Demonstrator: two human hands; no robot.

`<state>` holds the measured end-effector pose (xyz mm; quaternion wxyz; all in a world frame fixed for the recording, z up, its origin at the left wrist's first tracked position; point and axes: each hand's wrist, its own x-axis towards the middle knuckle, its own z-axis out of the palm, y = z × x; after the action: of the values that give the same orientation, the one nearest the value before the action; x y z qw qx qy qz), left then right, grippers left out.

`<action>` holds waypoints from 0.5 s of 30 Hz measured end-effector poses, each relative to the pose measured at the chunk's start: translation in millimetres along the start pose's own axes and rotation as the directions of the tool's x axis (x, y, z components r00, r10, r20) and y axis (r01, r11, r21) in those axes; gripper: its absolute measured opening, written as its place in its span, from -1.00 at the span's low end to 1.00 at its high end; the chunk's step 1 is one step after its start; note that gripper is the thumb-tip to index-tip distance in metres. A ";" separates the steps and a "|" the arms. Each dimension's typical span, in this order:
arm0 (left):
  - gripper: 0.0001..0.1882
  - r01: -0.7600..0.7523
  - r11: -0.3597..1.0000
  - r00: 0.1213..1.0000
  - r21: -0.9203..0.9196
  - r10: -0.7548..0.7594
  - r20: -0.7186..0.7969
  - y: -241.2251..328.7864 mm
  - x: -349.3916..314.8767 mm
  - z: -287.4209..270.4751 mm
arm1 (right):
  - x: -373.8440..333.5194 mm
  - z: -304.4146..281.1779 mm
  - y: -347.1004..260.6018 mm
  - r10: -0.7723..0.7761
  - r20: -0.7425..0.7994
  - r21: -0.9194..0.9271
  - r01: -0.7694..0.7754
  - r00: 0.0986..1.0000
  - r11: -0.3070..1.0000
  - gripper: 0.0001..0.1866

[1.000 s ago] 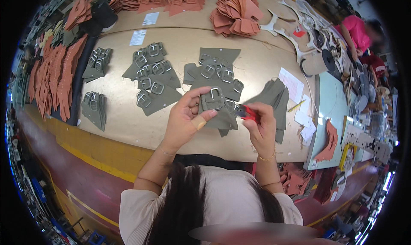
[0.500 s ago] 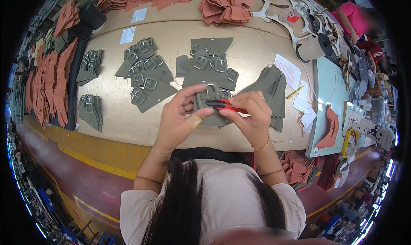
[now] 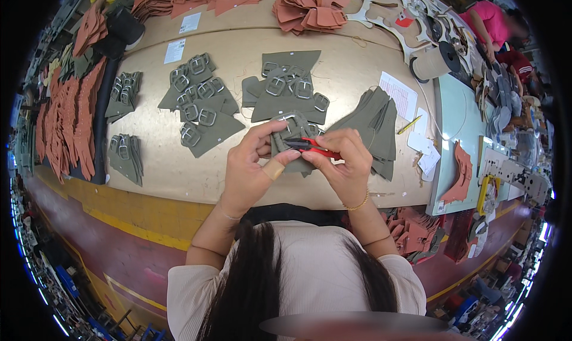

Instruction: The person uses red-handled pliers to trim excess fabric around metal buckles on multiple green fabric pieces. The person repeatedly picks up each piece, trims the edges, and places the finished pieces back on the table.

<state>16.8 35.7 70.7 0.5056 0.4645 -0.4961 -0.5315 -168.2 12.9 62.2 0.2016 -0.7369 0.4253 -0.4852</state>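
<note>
Red-handled, dark-bladed snips your right hand grips have shifted over the grey-green, metal-buckled piece your left hand pinches, within cutting reach.

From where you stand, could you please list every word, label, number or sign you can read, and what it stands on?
No text is legible.
Two white sheets, upper left: print too small.
Printed sheet beside the green stack: rows too small.
Red-handled cutters in the right hand: no readable marking.
Green buckled piece in the left hand: none readable.
</note>
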 end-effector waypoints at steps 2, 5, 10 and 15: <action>-0.49 -0.014 1.000 1.000 0.007 0.014 0.003 -0.5 0.1 1.0 | -1.2 -1.0 1.2 -0.013 0.005 -0.007 0.013 1.000 1.000 -0.67; -0.51 -0.009 1.000 1.000 0.018 0.009 0.004 -0.3 0.5 2.3 | -1.9 -2.8 3.1 -0.023 0.012 -0.007 0.024 1.000 1.000 -0.68; -0.53 -0.006 1.000 1.000 -0.004 0.006 -0.006 0.2 2.0 4.1 | -2.6 -3.0 7.3 -0.018 0.016 0.008 0.018 1.000 1.000 -0.68; -0.53 0.002 1.000 1.000 -0.027 -0.001 0.009 -0.3 2.6 4.2 | -7.1 0.8 10.3 0.066 0.007 0.115 -0.066 0.998 0.991 -0.69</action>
<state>12.4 33.4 70.7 0.5093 0.4554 -0.4908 -0.5408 -173.1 12.9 50.7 0.2603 -0.7104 0.4206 -0.5007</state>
